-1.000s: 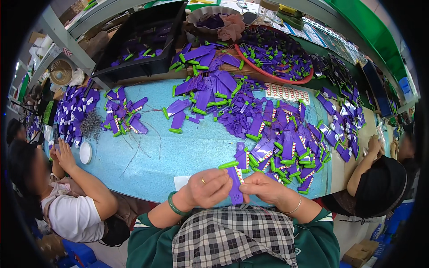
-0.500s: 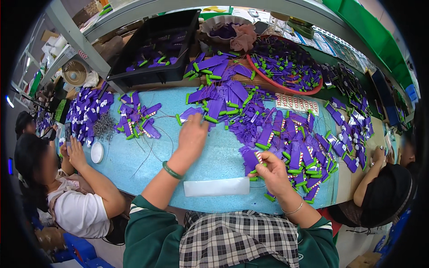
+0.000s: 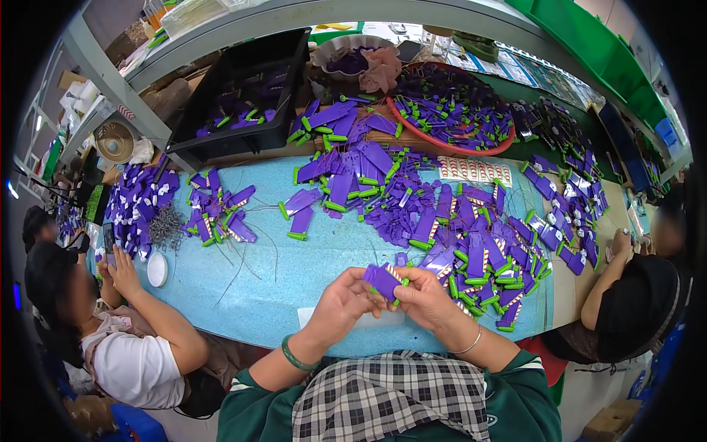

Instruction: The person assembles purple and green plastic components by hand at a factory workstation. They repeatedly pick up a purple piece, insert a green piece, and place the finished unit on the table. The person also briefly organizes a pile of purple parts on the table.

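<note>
In front of my body a flat purple piece [image 3: 382, 280] with a green edge and a red-and-white striped strip is held between both hands. My right hand [image 3: 428, 297] pinches its right side, thumb on top. My left hand [image 3: 340, 302] has its fingers curled at the piece's left side and underneath; some fingertips are hidden. To the right of my hands spreads a heap of similar purple pieces [image 3: 479, 247] with green ends, many with striped strips and thin wires. Two more purple pieces [image 3: 300, 210] lie beyond my left hand on the blue tabletop [image 3: 228, 295].
A black crate [image 3: 221, 140] and a red round tray [image 3: 449, 147] of purple pieces stand at the back. A striped sticker sheet [image 3: 475, 170] lies before the tray. A white dish [image 3: 157, 269] sits left. Co-workers sit on both sides. A metal shelf beam [image 3: 243, 33] crosses above.
My left hand has come back from the far pieces toward my body. My right hand has moved left with its purple piece, and both hands now meet on it.
</note>
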Demonstrator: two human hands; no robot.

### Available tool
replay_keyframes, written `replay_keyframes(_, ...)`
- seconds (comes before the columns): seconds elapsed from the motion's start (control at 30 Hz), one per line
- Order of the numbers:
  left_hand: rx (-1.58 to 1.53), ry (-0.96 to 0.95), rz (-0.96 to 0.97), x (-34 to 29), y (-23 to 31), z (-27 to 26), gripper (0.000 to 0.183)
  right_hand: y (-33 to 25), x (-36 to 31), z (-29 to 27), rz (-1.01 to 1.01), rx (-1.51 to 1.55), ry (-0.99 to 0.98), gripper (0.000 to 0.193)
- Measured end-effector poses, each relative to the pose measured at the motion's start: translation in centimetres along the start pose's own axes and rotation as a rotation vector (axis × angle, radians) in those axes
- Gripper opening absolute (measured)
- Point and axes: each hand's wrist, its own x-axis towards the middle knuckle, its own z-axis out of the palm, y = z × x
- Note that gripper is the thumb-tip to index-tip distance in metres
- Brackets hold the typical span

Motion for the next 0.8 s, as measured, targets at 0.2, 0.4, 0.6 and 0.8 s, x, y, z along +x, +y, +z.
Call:
replay_keyframes(0.2,0.269,0.117,0.274,0.6,-1.7,-0.4,0.022,0.9,-1.4,0.8,-0.061,0.055,0.143,0.028)
replay_keyframes(0.4,0.131,0.130,0.241,0.6,-1.4,-1.3,0.021,-0.5,-2.7,0.5,-0.449,-0.921,0.328,0.034)
replay_keyframes(0.6,0.274,0.154,0.228,0.1,-0.4,-2.7,0.018,-2.4,-2.7,2.0,-0.679,-1.400,0.216,0.041)
replay_keyframes(0.8,0.289,0.149,0.232,0.2,0.0,-1.2,0.020,-1.1,-2.8,2.1,-0.592,-1.245,0.290,0.040)
